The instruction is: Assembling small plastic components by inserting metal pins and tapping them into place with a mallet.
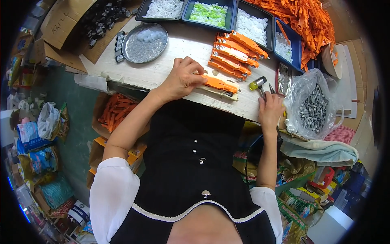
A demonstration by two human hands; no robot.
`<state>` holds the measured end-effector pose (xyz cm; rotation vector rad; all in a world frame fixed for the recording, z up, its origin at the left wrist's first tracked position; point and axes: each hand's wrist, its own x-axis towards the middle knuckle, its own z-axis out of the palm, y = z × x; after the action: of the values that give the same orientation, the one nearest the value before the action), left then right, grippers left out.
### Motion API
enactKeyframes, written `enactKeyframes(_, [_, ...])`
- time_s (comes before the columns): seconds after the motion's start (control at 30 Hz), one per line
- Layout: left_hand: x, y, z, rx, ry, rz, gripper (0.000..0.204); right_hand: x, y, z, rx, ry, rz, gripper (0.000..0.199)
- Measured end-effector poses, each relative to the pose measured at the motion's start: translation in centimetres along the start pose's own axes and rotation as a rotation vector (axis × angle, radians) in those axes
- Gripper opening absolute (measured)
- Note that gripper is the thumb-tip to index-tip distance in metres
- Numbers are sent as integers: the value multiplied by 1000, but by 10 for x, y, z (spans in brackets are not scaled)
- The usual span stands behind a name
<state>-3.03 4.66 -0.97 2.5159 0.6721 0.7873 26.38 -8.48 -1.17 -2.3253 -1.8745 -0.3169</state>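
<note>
My left hand [183,80] is closed at the left end of a long orange plastic piece [221,84], thumb and fingers pressed against it. The piece lies along a pale wooden block [231,96] near the table's front edge, with dark metal showing along its near side. To the right, my right hand [271,110] has its fingers closed round the handle of a small hammer [257,83], whose head is yellow and black. The hammer head rests at table level, apart from the orange piece. Behind the block lies a row of similar orange pieces with metal parts [232,55].
A round metal dish [165,40] of small clear parts stands at the left. Trays [230,15] of white and green parts line the back, beside a heap of orange pieces [300,20]. A clear bag [315,107] of metal parts sits right of my right hand.
</note>
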Motion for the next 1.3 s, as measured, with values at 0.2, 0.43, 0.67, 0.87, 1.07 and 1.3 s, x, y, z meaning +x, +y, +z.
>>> enactKeyframes(0.2, [10,10,-3,182,-217,21,35,-7,5,7,119,72,-64,20])
enactKeyframes(0.43, [19,19,-6,411,-323,170,53,-1,-43,-52,568,31,-122,16])
enactKeyframes(0.67, [22,20,-8,406,-368,210,52,12,-64,-59,373,-317,-185,21])
enactKeyframes(0.87, [24,21,-7,390,-340,211,55,10,-69,-59,329,-212,-249,16])
enactKeyframes(1.07, [28,22,-9,356,-427,144,58,18,-70,-58,515,12,-308,15])
enactKeyframes(1.3, [21,26,-7,346,-374,162,57,7,-73,-49,228,-270,-249,18])
